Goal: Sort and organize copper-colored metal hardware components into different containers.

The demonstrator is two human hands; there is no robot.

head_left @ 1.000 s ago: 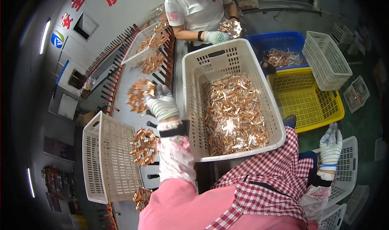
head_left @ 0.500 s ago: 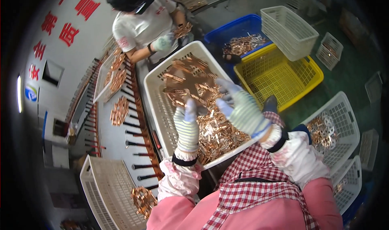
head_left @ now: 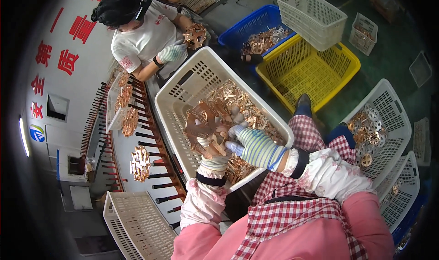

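Over a large white plastic basket (head_left: 170, 118), my left hand (head_left: 214, 160), in a striped glove, grips a flat copper-coloured stamped part (head_left: 200, 122) with cut-outs from below. My right hand (head_left: 260, 149), also gloved, has its fingers bent against the part's right side, next to the left fingertips. The fingers partly hide the part's lower edge. Many small loose copper pieces (head_left: 235, 100) lie in the basket beneath.
A co-worker (head_left: 151, 38) across the basket holds a similar copper part (head_left: 195, 35). Left runs a conveyor (head_left: 151, 193) carrying copper parts, with a cream basket (head_left: 137, 219) nearby. On the right are yellow (head_left: 315, 72), blue (head_left: 233, 33) and white baskets (head_left: 395, 122).
My right hand has moved down and left, from spread fingers to bent ones on the part. The copper part, blurred before, is now lower and steadier. The view has shifted.
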